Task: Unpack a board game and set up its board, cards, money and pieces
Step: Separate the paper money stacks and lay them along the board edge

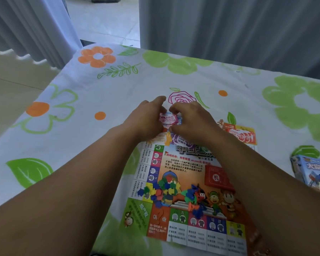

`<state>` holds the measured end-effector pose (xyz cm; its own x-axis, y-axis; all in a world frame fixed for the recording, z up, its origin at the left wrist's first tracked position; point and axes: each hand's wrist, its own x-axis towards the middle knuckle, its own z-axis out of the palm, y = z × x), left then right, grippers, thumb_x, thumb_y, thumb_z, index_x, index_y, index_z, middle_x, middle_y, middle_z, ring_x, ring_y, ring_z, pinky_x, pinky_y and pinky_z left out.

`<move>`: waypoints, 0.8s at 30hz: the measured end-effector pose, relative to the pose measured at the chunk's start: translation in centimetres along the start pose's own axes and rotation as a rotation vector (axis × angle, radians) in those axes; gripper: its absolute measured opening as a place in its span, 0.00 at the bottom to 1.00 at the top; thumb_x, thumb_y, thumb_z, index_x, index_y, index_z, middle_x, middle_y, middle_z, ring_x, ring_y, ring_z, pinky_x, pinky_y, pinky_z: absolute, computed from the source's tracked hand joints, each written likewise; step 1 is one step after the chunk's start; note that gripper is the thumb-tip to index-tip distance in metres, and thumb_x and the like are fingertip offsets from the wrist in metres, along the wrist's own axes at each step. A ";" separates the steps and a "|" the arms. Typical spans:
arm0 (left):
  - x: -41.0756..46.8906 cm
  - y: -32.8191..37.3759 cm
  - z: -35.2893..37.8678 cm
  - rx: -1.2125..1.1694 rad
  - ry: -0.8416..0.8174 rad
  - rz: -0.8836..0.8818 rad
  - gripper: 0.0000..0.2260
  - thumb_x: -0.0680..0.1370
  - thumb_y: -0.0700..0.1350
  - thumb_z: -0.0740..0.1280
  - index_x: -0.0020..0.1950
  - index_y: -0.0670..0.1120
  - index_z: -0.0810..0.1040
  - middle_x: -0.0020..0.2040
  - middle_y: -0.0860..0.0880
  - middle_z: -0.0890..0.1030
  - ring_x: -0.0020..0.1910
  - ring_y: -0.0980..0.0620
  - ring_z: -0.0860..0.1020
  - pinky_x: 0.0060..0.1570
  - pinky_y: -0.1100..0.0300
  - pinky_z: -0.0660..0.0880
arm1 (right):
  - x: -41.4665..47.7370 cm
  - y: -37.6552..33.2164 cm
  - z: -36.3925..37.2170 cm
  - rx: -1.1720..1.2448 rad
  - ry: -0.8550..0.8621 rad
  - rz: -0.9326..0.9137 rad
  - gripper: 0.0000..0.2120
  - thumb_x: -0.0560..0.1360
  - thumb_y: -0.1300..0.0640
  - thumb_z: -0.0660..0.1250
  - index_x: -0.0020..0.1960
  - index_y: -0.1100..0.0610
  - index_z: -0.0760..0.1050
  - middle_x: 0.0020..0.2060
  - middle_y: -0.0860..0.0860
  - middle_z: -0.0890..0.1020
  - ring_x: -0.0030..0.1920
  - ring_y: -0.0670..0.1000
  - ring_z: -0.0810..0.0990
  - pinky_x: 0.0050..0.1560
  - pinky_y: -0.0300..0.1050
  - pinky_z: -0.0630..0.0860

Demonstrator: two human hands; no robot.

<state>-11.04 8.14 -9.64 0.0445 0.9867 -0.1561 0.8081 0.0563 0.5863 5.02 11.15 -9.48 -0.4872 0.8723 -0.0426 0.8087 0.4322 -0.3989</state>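
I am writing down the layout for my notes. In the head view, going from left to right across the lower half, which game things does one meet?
Pile of multicoloured plastic pieces → pile of mostly blue plastic pieces → red card deck → blue game box.

The board (196, 235) lies on the bench (81, 145), a heap of pieces (161, 189) on its middle, a card deck (217, 177) just right of them; notes (168, 119) at its far edge, the box (312, 170) well right
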 end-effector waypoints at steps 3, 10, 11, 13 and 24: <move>0.1 0.0 0.2 0.021 0.033 0.013 0.34 0.74 0.43 0.71 0.77 0.49 0.61 0.64 0.51 0.79 0.64 0.47 0.75 0.58 0.45 0.76 | 0.1 0.0 0.3 -0.002 0.026 -0.013 0.21 0.74 0.54 0.73 0.66 0.52 0.74 0.58 0.53 0.79 0.61 0.55 0.73 0.56 0.51 0.74; 0.3 -0.1 0.1 0.053 0.048 -0.003 0.30 0.72 0.44 0.73 0.73 0.48 0.70 0.63 0.48 0.78 0.62 0.47 0.75 0.60 0.47 0.76 | 0.0 0.1 0.4 0.018 0.057 -0.021 0.24 0.74 0.53 0.74 0.68 0.52 0.74 0.62 0.51 0.79 0.62 0.53 0.75 0.58 0.51 0.74; 0.3 -0.1 0.1 0.047 0.047 -0.002 0.29 0.71 0.44 0.73 0.72 0.49 0.71 0.63 0.48 0.78 0.62 0.47 0.75 0.60 0.47 0.76 | 0.0 0.2 0.2 0.028 0.052 -0.019 0.25 0.74 0.53 0.74 0.69 0.52 0.73 0.62 0.50 0.79 0.62 0.53 0.74 0.59 0.50 0.73; 0.2 -0.1 0.1 0.028 0.044 0.000 0.27 0.72 0.45 0.73 0.70 0.51 0.73 0.62 0.49 0.80 0.60 0.48 0.76 0.58 0.47 0.77 | 0.1 0.4 -0.1 0.037 0.041 -0.013 0.26 0.73 0.53 0.74 0.70 0.51 0.73 0.63 0.50 0.78 0.62 0.53 0.74 0.58 0.49 0.72; 0.1 0.8 -0.3 0.110 0.065 -0.004 0.21 0.74 0.43 0.71 0.67 0.48 0.76 0.60 0.49 0.82 0.57 0.48 0.79 0.56 0.48 0.77 | 0.5 0.3 1.2 -0.024 0.075 -0.037 0.23 0.73 0.53 0.73 0.67 0.50 0.75 0.58 0.52 0.82 0.58 0.55 0.77 0.56 0.51 0.76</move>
<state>-10.62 8.30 -8.95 0.0056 0.9945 -0.1043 0.8681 0.0469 0.4942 4.66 11.46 -10.70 -0.4916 0.8699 0.0413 0.7988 0.4693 -0.3765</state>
